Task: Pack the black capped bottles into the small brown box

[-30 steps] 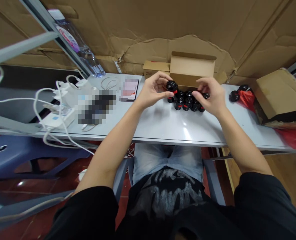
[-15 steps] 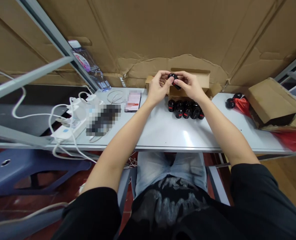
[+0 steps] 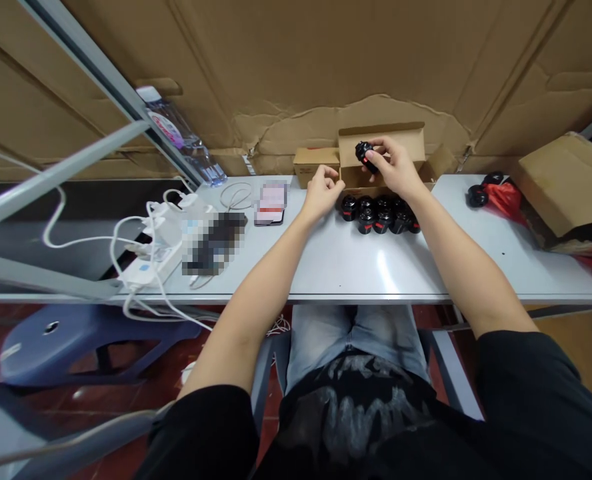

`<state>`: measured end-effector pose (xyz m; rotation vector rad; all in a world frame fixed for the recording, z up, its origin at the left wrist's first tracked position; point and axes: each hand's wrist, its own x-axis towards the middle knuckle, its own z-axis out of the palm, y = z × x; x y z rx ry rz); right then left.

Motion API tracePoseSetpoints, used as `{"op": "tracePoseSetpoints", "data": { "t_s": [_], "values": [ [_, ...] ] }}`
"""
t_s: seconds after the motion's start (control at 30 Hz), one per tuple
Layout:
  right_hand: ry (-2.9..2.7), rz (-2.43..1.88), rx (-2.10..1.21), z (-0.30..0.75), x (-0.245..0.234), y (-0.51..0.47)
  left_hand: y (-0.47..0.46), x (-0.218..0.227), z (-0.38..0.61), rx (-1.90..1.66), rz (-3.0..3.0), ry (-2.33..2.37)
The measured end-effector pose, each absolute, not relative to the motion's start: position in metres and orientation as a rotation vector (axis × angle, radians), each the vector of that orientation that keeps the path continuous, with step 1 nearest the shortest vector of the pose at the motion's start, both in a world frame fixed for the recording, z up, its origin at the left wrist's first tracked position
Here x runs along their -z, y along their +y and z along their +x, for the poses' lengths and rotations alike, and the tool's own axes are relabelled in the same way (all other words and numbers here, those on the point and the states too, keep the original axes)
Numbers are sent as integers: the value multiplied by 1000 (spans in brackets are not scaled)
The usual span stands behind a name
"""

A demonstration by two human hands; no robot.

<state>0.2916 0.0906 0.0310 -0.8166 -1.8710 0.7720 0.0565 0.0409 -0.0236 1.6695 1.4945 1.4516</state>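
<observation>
My right hand (image 3: 393, 163) is closed around a small glossy black canister-like piece with a red mark (image 3: 364, 153), its kind unclear. It holds the piece above the open cardboard box (image 3: 381, 141); the inside of the box is mostly hidden. At the box's left front edge, my left hand (image 3: 323, 192) has its fingers curled, with thumb and forefinger pinching that edge. Several similar black pieces (image 3: 367, 221) stand in rows on the table just in front of the box, partly covered by my right forearm.
A smaller carton (image 3: 316, 163) stands left of the open box. On the white table (image 3: 336, 267) lie a phone (image 3: 270, 203), a blurred dark object (image 3: 215, 243) and a power strip (image 3: 149, 267) with cables. At right are more black pieces (image 3: 477, 196), red plastic (image 3: 505, 202) and a carton (image 3: 566, 180).
My hands, together on the black piece before, have separated. The left let go and moved down to the box edge; the right keeps the piece above the box. The view shifted slightly.
</observation>
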Motion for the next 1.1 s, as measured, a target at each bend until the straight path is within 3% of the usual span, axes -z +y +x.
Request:
{"op": "tracePoseSetpoints", "data": {
  "t_s": [0.33, 0.67, 1.1],
  "values": [
    [-1872, -771, -885, 298, -28, 90, 32, 23, 61, -1456, 1751, 1412],
    [-1917, -784, -788, 291, -30, 80, 28, 23, 58, -1485, 1837, 1415],
    [-1961, -678, -1006, 296, -34, 77, 26, 23, 54, -1463, 1878, 1388]
  ]
}}
